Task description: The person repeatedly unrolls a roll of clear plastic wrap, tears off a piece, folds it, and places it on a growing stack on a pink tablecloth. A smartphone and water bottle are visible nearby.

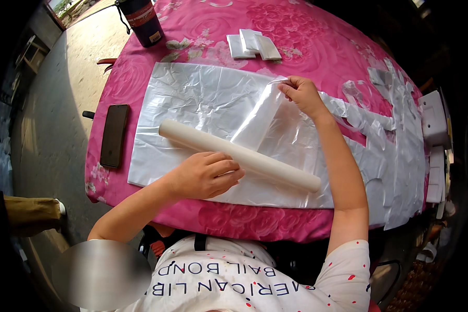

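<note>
A stack of thin, whitish clear plastic sheets point(184, 96) lies crinkled on the table. Across its near half slants a pale, smooth roller or tube point(275, 167). My right hand point(302, 95) pinches the far edge of one plastic sheet between thumb and fingers, and a folded strip of that sheet point(257, 117) runs down toward the roller. Just on the near side of the roller is my left hand point(211, 175), its fingers curled in. Its thumb and whatever may lie within the fingers are hidden.
A pink flowered cloth point(234, 221) covers the table. A dark phone point(114, 136) lies at the left, with a dark tumbler point(141, 23) behind. Several small folded white packets point(252, 44) sit at the back. Cut plastic point(385, 151) spreads to the right edge, near white boxes point(434, 119).
</note>
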`<state>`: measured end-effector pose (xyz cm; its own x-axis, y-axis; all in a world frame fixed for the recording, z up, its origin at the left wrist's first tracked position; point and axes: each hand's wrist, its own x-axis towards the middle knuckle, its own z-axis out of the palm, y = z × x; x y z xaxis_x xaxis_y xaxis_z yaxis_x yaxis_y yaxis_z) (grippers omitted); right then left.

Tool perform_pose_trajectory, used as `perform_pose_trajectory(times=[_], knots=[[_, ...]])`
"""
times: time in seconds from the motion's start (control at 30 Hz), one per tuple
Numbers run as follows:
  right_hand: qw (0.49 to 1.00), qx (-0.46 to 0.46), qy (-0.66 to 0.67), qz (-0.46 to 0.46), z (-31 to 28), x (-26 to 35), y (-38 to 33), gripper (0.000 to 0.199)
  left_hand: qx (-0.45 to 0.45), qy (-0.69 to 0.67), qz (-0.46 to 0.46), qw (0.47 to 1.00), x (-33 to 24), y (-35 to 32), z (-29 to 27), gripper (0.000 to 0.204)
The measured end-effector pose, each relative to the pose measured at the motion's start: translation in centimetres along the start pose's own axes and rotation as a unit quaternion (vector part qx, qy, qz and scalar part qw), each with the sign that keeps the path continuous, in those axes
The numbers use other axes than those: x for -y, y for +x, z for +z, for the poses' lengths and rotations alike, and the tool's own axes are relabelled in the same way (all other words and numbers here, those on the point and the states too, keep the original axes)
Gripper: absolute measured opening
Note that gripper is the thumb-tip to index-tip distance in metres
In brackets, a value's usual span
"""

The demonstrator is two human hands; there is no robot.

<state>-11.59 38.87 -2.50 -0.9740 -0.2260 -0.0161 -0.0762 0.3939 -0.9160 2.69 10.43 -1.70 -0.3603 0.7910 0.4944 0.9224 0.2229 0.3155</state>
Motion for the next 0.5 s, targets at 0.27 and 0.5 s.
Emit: perform_pose_trajectory(times=[0.27,0.5], knots=[[0.986,-0.06,0.108,0.114,0.0,0.7,0.6,0.038,0.253,-0.038,-0.03,0.966,-2.1,-1.6,2.9,0.08],[0.961,0.032,-0.208,-0.178,6.0,5.7,-10.9,0.052,0.23,0.001,-0.075,0.97,-5.2,-2.4,4.6,0.083]])
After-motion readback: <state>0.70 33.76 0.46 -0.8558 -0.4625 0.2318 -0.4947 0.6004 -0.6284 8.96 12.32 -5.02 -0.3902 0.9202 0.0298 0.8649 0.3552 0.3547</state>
